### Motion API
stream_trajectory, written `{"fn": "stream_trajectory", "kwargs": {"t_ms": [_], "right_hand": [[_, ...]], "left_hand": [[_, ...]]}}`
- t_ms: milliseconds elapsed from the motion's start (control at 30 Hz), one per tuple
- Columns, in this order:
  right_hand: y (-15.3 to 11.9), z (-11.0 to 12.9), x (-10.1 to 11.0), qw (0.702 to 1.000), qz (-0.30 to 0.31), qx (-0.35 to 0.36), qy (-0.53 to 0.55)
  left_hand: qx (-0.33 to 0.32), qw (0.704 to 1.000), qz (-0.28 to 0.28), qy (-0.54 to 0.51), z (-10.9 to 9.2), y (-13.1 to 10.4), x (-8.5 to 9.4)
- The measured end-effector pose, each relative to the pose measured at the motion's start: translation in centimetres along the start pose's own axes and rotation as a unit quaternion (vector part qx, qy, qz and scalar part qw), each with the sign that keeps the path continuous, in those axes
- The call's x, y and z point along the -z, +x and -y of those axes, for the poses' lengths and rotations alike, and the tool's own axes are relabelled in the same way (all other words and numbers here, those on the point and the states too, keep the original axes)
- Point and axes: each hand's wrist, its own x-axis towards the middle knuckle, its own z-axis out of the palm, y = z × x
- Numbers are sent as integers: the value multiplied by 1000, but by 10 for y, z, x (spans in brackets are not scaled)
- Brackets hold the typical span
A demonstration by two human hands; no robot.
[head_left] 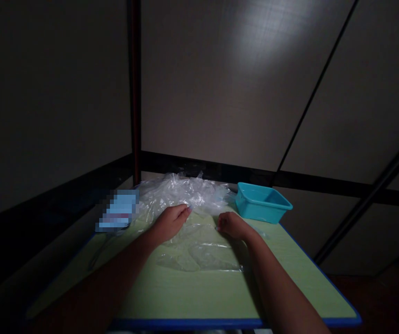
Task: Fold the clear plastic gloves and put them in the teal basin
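Observation:
A clear plastic bag (199, 257) lies spread on the green table between my forearms. Over its upper left part, my left hand (173, 221) is closed, thumb and fingers pinched together at the tips. My right hand (232, 225) is curled at the upper right of the bag, its fingertips pressed together. Whatever is between the fingers of either hand is too small to make out. Behind my hands rises a heap of crumpled clear plastic bags (185, 192).
A turquoise basket (263, 204) stands at the table's back right. At the back left is a blurred-out bluish object (117, 211) with a cable near it. The green table (185, 297) has a blue edge, and dark-trimmed panels stand behind it.

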Motion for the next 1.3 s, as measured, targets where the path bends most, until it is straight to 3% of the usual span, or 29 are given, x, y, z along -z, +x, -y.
{"fn": "stream_trajectory", "kwargs": {"t_ms": [333, 633, 900, 1300], "right_hand": [[1, -1, -2, 999, -7, 29, -23], [-1, 2, -1, 999, -17, 28, -11], [-2, 6, -2, 999, -17, 17, -32], [-3, 10, 0, 999, -17, 18, -34]], "left_hand": [[-19, 999, 37, 35, 1, 0, -1], [-88, 983, 72, 142, 6, -6, -4], [-96, 978, 109, 148, 18, -8, -11], [-84, 977, 120, 156, 16, -9, -11]]}}
